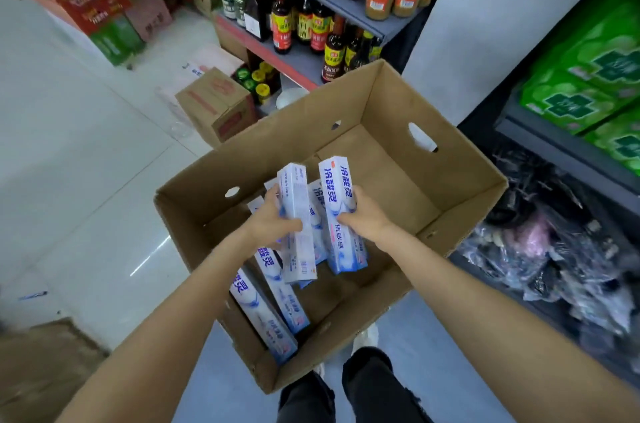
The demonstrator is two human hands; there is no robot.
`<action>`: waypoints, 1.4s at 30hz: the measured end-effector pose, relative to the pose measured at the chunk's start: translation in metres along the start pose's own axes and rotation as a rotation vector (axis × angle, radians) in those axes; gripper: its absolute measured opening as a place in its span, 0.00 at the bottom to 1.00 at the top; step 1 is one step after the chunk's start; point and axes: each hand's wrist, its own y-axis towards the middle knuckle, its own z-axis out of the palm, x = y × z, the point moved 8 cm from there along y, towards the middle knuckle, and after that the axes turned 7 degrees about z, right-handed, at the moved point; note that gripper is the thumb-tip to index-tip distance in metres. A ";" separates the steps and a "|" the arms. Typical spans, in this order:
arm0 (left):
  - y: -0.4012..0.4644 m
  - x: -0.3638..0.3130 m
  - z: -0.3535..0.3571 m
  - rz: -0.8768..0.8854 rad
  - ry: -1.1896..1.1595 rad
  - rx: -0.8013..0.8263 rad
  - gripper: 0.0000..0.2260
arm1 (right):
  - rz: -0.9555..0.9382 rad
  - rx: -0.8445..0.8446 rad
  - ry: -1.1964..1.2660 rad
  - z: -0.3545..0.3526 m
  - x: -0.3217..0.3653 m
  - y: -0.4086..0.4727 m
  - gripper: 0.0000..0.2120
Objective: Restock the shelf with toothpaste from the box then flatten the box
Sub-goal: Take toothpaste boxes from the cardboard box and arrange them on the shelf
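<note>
two hands work inside an open cardboard box (398, 103) standing on the shop floor, each lifting toothpaste cartons (298, 221) clear of it. the left hand (273, 218) has its fingers curled round a carton held on end near the middle of the box, with at least one more carton seemingly gathered behind it; the right hand (363, 214), just beside it toward the box's right wall, grips another carton (341, 214) the same way, label up. holding them upright looks like a way to bunch several into one load for the shelf. two more cartons (273, 298) lie flat on the box's bottom, below the left wrist and against the near-left wall, touched by neither hand. beyond the box's far wall stands a shelf of sauce bottles (304, 24); green packs (588, 83) fill shelving past its right wall. restocking appears well along, flattening not yet begun.
</note>
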 end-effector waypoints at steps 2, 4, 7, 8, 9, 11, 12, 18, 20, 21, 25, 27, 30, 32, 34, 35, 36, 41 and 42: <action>-0.003 -0.017 0.001 0.005 -0.166 0.035 0.33 | -0.056 0.007 0.106 -0.017 0.013 -0.012 0.23; -0.004 -0.044 0.007 0.048 -0.304 0.070 0.32 | -0.108 0.017 0.232 -0.036 0.028 -0.025 0.22; -0.010 -0.096 0.036 0.148 -0.481 0.198 0.23 | -0.134 -0.029 0.427 -0.073 0.037 -0.039 0.17; -0.012 -0.112 0.049 0.154 -0.557 0.238 0.16 | -0.135 -0.048 0.487 -0.085 0.038 -0.046 0.13; -0.014 -0.127 0.062 0.150 -0.620 0.263 0.13 | -0.135 -0.070 0.544 -0.097 0.036 -0.051 0.11; -0.014 -0.154 0.085 0.171 -0.610 0.245 0.14 | -0.149 -0.118 0.656 -0.123 0.029 -0.064 0.11; -0.014 -0.168 0.097 0.208 -0.566 0.234 0.15 | -0.160 -0.142 0.712 -0.139 0.024 -0.072 0.12; -0.025 -0.253 0.213 0.371 -0.399 0.303 0.09 | -0.230 -0.326 0.827 -0.260 -0.038 -0.146 0.07; -0.031 -0.279 0.265 0.407 -0.372 0.315 0.10 | -0.255 -0.391 0.835 -0.306 -0.070 -0.175 0.12; -0.034 -0.291 0.294 0.417 -0.367 0.323 0.09 | -0.265 -0.426 0.844 -0.329 -0.087 -0.192 0.12; -0.058 -0.342 0.409 0.510 -0.337 0.319 0.07 | -0.341 -0.536 0.865 -0.419 -0.154 -0.261 0.08; -0.071 -0.363 0.463 0.556 -0.335 0.306 0.12 | -0.374 -0.585 0.864 -0.458 -0.185 -0.293 0.08; -0.090 -0.393 0.542 0.576 -0.351 0.338 0.19 | -0.407 -0.650 0.874 -0.511 -0.229 -0.336 0.15; -0.100 -0.410 0.593 0.593 -0.336 0.392 0.16 | -0.420 -0.704 0.883 -0.544 -0.259 -0.361 0.16; -0.108 -0.426 0.640 0.601 -0.325 0.436 0.10 | -0.423 -0.755 0.879 -0.575 -0.288 -0.382 0.14; -0.110 -0.434 0.663 0.600 -0.316 0.450 0.11 | -0.419 -0.787 0.884 -0.590 -0.304 -0.391 0.14; -0.114 -0.440 0.686 0.595 -0.301 0.468 0.13 | -0.419 -0.818 0.888 -0.605 -0.318 -0.399 0.14; -0.114 -0.474 0.802 0.566 -0.237 0.532 0.18 | -0.447 -0.914 0.996 -0.676 -0.380 -0.430 0.14; -0.116 -0.482 0.824 0.562 -0.233 0.551 0.18 | -0.435 -0.938 1.014 -0.691 -0.392 -0.436 0.13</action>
